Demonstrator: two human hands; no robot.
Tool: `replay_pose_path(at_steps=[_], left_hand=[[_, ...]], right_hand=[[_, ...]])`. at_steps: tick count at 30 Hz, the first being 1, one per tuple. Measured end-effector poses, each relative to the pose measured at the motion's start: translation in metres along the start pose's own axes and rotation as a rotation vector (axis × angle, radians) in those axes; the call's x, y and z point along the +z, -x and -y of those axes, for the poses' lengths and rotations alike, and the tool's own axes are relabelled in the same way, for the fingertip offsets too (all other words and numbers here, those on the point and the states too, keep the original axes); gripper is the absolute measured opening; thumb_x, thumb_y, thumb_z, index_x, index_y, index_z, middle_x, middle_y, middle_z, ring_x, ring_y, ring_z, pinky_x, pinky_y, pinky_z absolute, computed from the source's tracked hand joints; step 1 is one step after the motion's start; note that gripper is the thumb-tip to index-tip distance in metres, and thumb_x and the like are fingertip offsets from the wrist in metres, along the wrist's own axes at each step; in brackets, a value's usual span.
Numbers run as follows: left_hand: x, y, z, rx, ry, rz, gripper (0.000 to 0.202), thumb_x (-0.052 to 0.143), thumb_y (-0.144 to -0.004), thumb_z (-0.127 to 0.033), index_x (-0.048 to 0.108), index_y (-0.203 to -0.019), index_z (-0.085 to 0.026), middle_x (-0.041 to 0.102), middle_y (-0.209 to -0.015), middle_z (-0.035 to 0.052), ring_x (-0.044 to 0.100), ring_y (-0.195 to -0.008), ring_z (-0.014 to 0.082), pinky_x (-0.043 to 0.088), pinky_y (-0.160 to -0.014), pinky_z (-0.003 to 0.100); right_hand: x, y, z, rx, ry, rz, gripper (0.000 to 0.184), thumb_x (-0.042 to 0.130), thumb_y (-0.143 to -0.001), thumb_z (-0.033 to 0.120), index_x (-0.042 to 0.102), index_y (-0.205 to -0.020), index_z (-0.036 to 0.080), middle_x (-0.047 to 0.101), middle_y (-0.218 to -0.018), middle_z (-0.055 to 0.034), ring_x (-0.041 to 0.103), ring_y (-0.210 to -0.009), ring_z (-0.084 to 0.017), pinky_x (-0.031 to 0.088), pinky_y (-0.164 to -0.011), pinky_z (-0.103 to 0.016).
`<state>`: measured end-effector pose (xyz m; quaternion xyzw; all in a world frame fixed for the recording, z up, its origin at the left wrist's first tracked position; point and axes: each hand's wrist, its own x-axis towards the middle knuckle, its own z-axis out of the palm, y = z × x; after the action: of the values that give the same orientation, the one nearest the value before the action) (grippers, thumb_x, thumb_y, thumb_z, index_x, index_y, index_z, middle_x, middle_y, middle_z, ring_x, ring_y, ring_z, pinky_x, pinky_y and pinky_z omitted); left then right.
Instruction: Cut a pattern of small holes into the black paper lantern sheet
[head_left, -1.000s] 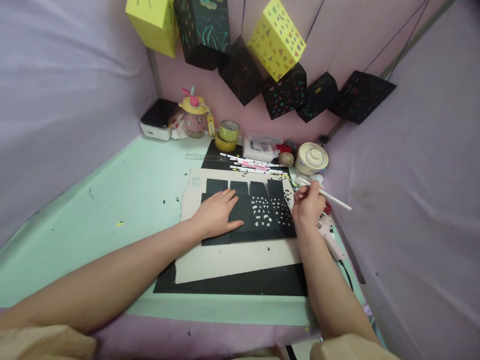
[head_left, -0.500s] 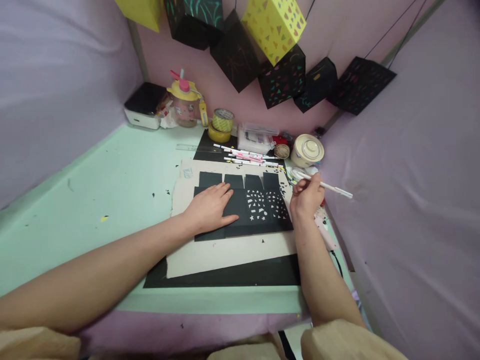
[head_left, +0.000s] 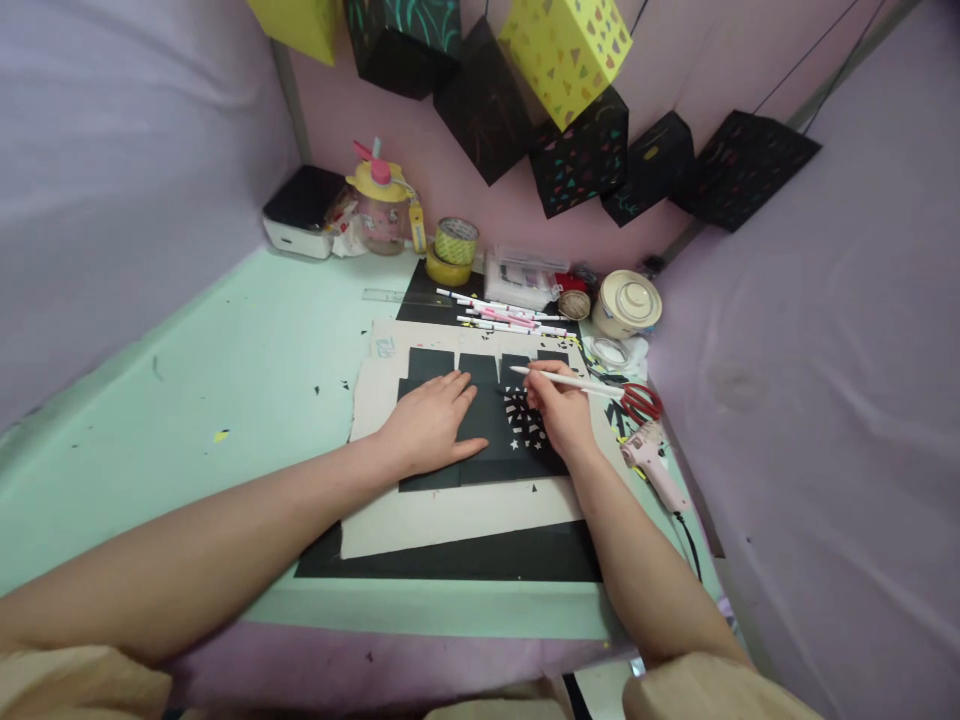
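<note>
My left hand (head_left: 431,425) lies flat, fingers spread, on a sheet of black card (head_left: 480,465) with flaps along its far edge. Small cut-out shapes, stars among them, pierce the card's right part. Over that part, my right hand (head_left: 564,410) is closed on a slim white pen-shaped tool (head_left: 559,377). Its narrow end points left, above the card; whether that end is a nib or a blade I cannot tell. The hand hides some of the cut-outs and the card's right end. Under the card is a pale board (head_left: 442,520) on larger black paper (head_left: 480,555).
Red-handled scissors (head_left: 641,403) and a pink glue gun (head_left: 655,473) lie at the right among scraps. Behind the card are several pens (head_left: 502,315), tape rolls (head_left: 454,255), a plastic case (head_left: 517,280) and a lidded round tub (head_left: 628,303). Paper lanterns (head_left: 577,150) hang above.
My right hand has moved left with the white pen-shaped tool, from beside the card to over its cut-outs. Scissors and glue gun show more fully. My left hand stays on the card.
</note>
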<state>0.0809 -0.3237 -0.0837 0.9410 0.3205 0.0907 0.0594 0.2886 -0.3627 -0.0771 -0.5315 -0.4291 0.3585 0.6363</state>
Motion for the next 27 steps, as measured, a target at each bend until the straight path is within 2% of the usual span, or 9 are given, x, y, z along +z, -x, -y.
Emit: replay_pose_path(at_steps=[3, 6, 9, 13, 27], left_hand=[[-0.001, 0.0, -0.001, -0.007, 0.026, -0.004, 0.076, 0.052, -0.084, -0.06, 0.047, -0.137, -0.007, 0.037, -0.15, 0.0193, 0.034, -0.139, 0.0319, 0.026, -0.115, 0.043], [-0.005, 0.001, -0.003, 0.011, 0.028, -0.011, 0.072, 0.053, -0.084, -0.057, 0.049, -0.135, -0.006, 0.039, -0.148, 0.0201, 0.035, -0.139, 0.0323, 0.026, -0.115, 0.043], [-0.009, 0.002, -0.005, 0.075, 0.036, 0.0, 0.06, 0.053, -0.087, -0.05, 0.054, -0.131, -0.009, 0.045, -0.146, 0.0159, 0.039, -0.137, 0.0286, 0.029, -0.114, 0.038], [-0.009, 0.003, -0.006, 0.112, 0.042, 0.003, 0.051, 0.053, -0.088, -0.045, 0.058, -0.126, -0.012, 0.051, -0.141, 0.0145, 0.045, -0.133, 0.0273, 0.036, -0.11, 0.037], [-0.008, 0.005, -0.004, 0.097, 0.107, -0.053, 0.038, 0.056, -0.087, -0.038, 0.063, -0.116, -0.015, 0.056, -0.133, 0.0122, 0.05, -0.126, 0.0276, 0.04, -0.105, 0.038]], right_hand=[[0.005, 0.005, -0.005, 0.012, 0.12, 0.029, 0.016, 0.067, -0.078, 0.033, 0.063, -0.087, 0.022, 0.061, -0.067, 0.0034, 0.05, -0.053, -0.01, 0.04, -0.051, -0.023], [0.008, 0.008, -0.006, 0.017, 0.253, 0.062, 0.017, 0.065, -0.079, 0.037, 0.06, -0.078, 0.021, 0.06, -0.059, 0.0033, 0.05, -0.051, -0.012, 0.04, -0.051, -0.024], [0.01, 0.011, -0.006, 0.006, 0.352, 0.087, 0.023, 0.063, -0.081, 0.04, 0.056, -0.071, 0.02, 0.058, -0.055, 0.0033, 0.05, -0.05, -0.012, 0.04, -0.052, -0.025], [0.011, 0.013, -0.005, 0.025, 0.382, 0.114, 0.022, 0.062, -0.081, 0.04, 0.056, -0.072, 0.021, 0.058, -0.056, 0.0034, 0.051, -0.051, -0.013, 0.039, -0.052, -0.024], [0.011, 0.013, -0.005, 0.007, 0.434, 0.152, 0.025, 0.062, -0.08, 0.045, 0.059, -0.074, 0.021, 0.059, -0.058, 0.0019, 0.053, -0.054, -0.016, 0.039, -0.055, -0.027]])
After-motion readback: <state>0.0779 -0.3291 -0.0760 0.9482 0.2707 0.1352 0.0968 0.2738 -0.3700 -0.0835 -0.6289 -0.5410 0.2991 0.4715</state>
